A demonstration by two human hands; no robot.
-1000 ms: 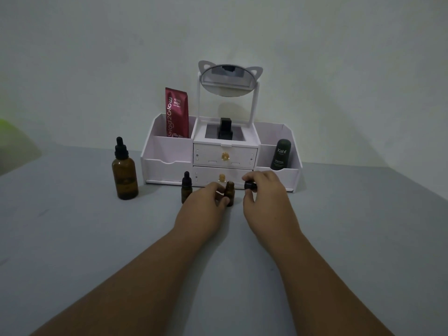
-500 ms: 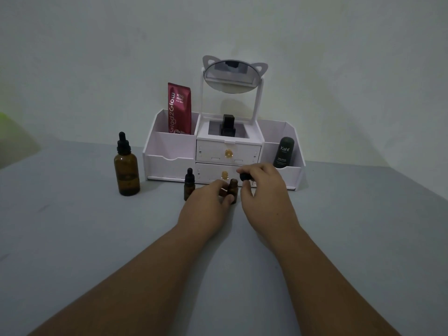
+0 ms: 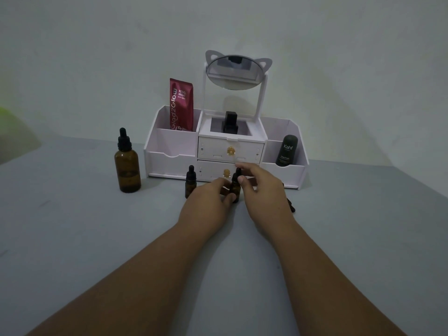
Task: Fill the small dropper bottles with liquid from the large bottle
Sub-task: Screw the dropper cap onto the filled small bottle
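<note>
Setup is a grey table [image 3: 72, 238] against a plain wall, with a white organizer [image 3: 169, 154] at the back. It's got a cat-ear mirror [image 3: 234, 73] on top, a red tube [image 3: 181, 105] standing in the left bin, a black bottle [image 3: 230, 122] in the middle tray above two closed drawers, and a Kahf stick [image 3: 286, 150] in the right bin. The big bottle [image 3: 127, 163], amber with a black dropper top, stands upright on the table off to the left of the organizer, capped and well apart from both hands. One small bottle [image 3: 190, 183] stands upright just in front of the lower drawer, capped, just left of the left hand [image 3: 206, 207]. The second small bottle [image 3: 235, 186] is upright on the table between the hands, right in front of the lower drawer knob. The left hand has its fingers and thumb curled round that bottle's body, gripping it low. The right hand [image 3: 263, 190] pinches its black cap [image 3: 237, 174] between thumb and forefinger, other fingers loosely bent behind. There's a dark thing [image 3: 291, 206] poking out from behind the right hand; can't tell what it is. Both forearms reach straight forward from the bottom corners and converge on the bottle, wrists low near the table.
</note>
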